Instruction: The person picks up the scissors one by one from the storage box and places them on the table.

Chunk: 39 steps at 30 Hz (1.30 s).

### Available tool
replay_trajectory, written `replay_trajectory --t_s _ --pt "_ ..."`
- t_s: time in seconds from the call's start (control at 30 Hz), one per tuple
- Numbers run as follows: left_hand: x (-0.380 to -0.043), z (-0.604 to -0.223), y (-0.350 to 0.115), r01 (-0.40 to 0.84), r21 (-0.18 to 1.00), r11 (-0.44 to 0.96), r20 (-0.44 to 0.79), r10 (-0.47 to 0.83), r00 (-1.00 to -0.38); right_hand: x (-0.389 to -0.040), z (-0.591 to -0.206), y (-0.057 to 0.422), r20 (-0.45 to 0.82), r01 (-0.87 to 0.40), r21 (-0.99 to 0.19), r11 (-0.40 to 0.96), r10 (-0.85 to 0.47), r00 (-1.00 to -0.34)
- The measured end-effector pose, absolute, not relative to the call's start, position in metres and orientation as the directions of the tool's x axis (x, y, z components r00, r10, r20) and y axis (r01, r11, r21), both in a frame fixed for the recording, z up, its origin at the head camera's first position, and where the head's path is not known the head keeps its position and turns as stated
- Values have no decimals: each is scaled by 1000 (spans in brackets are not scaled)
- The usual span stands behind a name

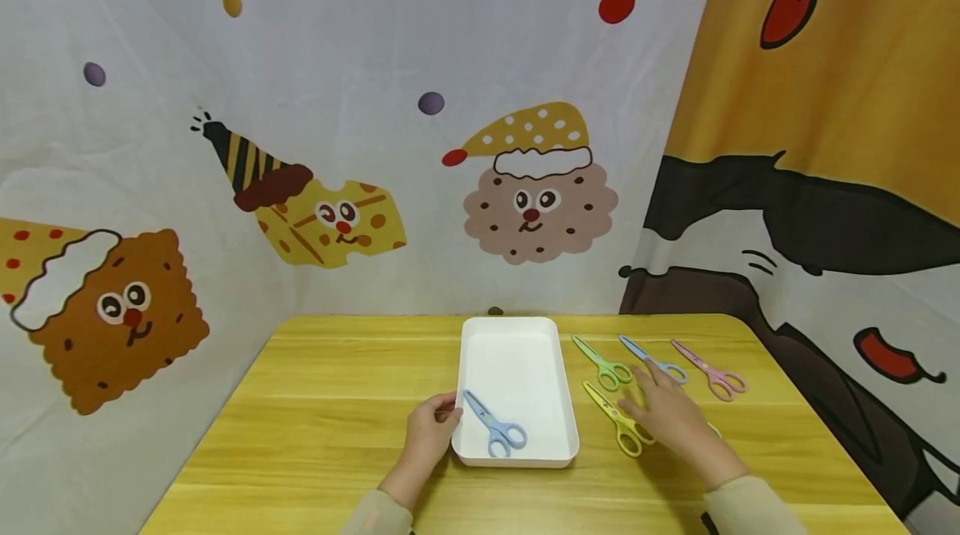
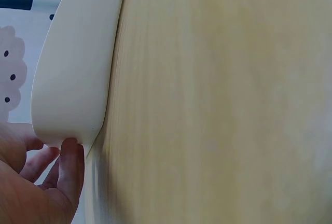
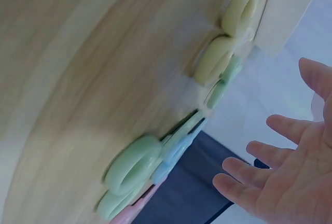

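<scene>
My left hand (image 1: 431,435) grips the near left side of a shallow white tray (image 1: 517,360), thumb at the rim and fingertips against the wall in the left wrist view. Inside the tray lies a pair of blue scissors (image 1: 491,420), blades pointing away. My right hand (image 1: 670,418) hovers palm down with fingers spread over the scissors right of the tray, holding nothing. Nearest its thumb are yellow scissors (image 1: 617,416). Beyond its fingertips lie another blue pair (image 1: 636,348) and a green pair (image 1: 600,362). The right wrist view shows further green scissors (image 3: 148,146), mostly hidden under my hand in the head view.
Pink scissors (image 1: 705,364) lie at the far right of the group. Everything stands on a wood-grain table (image 1: 337,402), whose back edge meets a printed cloth (image 1: 360,43) with cartoon biscuits and cheese.
</scene>
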State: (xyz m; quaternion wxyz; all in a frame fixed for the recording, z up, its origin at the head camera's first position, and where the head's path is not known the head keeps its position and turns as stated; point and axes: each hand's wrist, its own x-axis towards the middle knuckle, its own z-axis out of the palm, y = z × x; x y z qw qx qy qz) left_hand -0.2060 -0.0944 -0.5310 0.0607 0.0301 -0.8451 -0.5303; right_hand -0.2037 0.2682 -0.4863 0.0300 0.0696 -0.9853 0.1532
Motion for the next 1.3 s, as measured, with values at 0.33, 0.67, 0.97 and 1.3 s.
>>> replay_trajectory --t_s 0.33,0.67,0.97,1.3 --pt "-207 -532 -95 7 898 439 62 -112 -992 -206 -485 245 131 -191 -299 935 -158 -979" --pt "-207 -533 -96 8 899 438 64 -113 -992 -211 -487 223 122 -217 -354 910 -185 -975" --pt "-206 -530 -94 15 899 437 71 -113 -991 -212 -485 192 112 -217 -405 888 -187 -976" --pt "-207 -534 -95 46 887 459 108 -109 -988 -213 -487 166 159 -270 -417 868 -223 -962"
